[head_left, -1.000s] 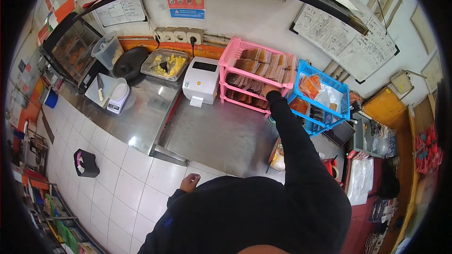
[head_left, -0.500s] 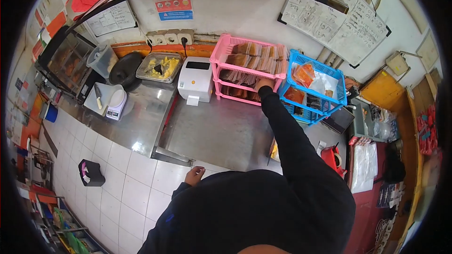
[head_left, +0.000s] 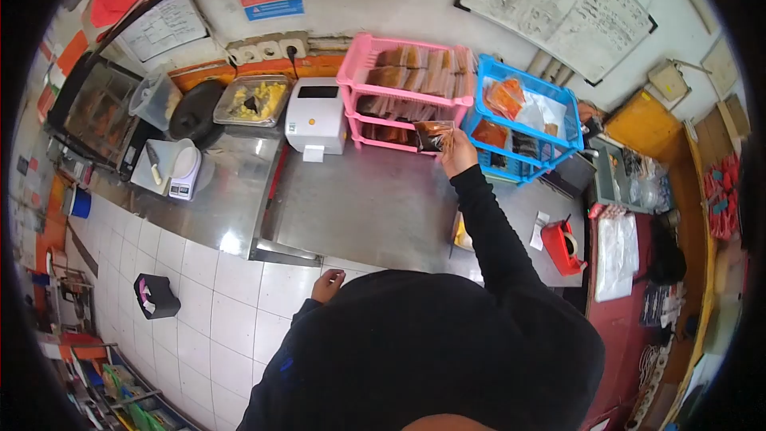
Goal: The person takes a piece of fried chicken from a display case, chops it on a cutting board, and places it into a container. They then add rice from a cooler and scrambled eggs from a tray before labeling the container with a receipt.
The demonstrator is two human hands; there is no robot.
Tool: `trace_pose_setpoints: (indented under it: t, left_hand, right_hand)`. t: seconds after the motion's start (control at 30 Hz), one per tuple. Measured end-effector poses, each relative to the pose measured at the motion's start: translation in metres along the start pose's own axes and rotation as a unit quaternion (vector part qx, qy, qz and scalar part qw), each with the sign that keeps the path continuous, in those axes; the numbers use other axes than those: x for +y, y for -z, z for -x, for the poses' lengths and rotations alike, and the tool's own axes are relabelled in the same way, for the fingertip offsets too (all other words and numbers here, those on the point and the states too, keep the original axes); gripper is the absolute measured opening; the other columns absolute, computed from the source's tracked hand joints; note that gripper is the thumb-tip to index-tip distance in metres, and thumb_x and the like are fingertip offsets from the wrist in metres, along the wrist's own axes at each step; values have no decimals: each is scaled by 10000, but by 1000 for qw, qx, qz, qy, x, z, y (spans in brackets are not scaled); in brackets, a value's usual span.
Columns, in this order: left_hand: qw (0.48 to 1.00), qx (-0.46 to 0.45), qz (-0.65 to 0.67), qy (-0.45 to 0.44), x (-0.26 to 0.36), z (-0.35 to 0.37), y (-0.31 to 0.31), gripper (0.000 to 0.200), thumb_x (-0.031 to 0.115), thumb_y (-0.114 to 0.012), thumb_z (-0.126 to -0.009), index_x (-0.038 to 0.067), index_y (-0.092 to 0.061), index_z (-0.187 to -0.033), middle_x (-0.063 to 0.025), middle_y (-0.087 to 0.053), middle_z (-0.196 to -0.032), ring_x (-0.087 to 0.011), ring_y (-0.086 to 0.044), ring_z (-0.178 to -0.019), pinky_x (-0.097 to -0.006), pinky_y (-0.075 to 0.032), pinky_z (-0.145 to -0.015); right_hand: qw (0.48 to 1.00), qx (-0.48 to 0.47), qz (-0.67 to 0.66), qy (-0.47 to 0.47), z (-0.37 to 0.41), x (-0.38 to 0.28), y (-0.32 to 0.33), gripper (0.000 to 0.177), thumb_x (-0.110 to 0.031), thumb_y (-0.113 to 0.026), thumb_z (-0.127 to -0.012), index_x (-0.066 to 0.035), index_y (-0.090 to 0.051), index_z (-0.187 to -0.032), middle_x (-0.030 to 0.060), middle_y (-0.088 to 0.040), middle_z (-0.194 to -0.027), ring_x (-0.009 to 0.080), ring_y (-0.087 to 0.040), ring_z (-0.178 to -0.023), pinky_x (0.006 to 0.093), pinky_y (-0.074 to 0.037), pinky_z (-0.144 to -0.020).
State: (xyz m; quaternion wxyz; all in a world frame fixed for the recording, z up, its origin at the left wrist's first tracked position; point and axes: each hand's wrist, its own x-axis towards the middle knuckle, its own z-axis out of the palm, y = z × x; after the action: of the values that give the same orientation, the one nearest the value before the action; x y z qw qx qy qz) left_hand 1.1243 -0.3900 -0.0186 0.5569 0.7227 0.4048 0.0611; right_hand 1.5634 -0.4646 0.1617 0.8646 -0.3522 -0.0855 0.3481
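My right hand [head_left: 458, 153] is closed on a bunch of flat, clear sauce packets [head_left: 434, 136] with brown and dark contents. It is in front of the lower right part of the pink tiered rack [head_left: 405, 96]. Rows of similar packets [head_left: 419, 64] fill the top tier, and more lie in the tiers below, partly hidden by the rack's rails. My left hand [head_left: 327, 285] hangs low by my body, over the front edge of the steel counter [head_left: 359, 207]. Its fingers are loosely bent, with nothing visible in them.
A blue tiered rack [head_left: 531, 152] with bagged orange and dark food stands right of the pink one. Left are a white label printer [head_left: 315, 118], a tray of yellow pieces [head_left: 252, 101], a scale [head_left: 184, 175] and a knife [head_left: 154, 161]. A red tape dispenser [head_left: 562, 247] sits at right.
My right hand has drawn back out of the pink rack towards me, and the sauce packets now show in its grip. My left hand stays low. The view has shifted slightly.
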Motion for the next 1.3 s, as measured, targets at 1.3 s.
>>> trace_pose_setpoints:
  t: [1.3]
  left_hand:
    - [941,6,335,-56,184,-81,-280,317,117,-509,-872,-34,-485,-1148,-85,-574,-1065,-154,-513,-999,-280,-378,-893]
  right_hand:
    - [693,-2,705,-150,69,-63,302,587,-496,-555,-785,-11,-546,-1117,178,-622,-974,306,-599,-898,366,-462,-801]
